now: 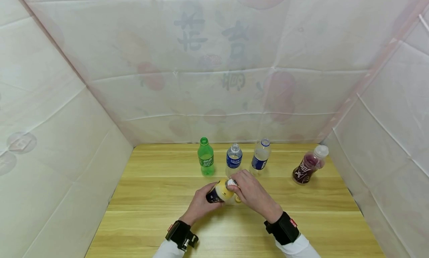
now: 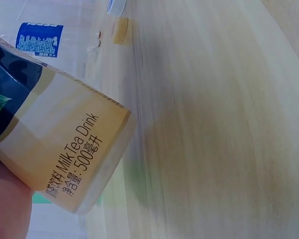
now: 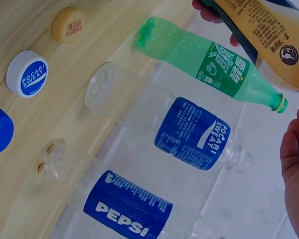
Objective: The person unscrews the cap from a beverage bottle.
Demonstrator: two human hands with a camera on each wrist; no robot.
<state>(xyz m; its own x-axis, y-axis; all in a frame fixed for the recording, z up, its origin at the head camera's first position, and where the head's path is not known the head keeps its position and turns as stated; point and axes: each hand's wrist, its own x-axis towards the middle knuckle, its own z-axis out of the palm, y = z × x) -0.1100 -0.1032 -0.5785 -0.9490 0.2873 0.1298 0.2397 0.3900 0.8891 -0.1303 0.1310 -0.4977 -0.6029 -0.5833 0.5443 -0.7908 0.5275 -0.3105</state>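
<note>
Tilted over the front middle of the table is a milk tea bottle (image 1: 219, 193) with a yellow, cream and dark label. My left hand (image 1: 200, 204) grips its body; in the left wrist view the bottle's lower end (image 2: 84, 149) reads "Milk Tea Drink". At its upper end, my right hand (image 1: 254, 194) pinches the white cap (image 1: 231, 182) between thumb and fingers. In the right wrist view the neck runs out of frame, so the pinch itself is hidden there. A yellow cap (image 3: 69, 25) lies on the table below, partly showing under the right hand in the head view.
Behind the hands stand an uncapped green bottle (image 1: 206, 157), a clear Pocari Sweat bottle (image 1: 234, 157) and a clear Pepsi bottle (image 1: 260, 159). Farther right is a purple drink bottle (image 1: 306, 168) with a white cap. A white-and-blue cap (image 3: 27, 73) and a blue cap (image 3: 0, 130) lie near the yellow one.
</note>
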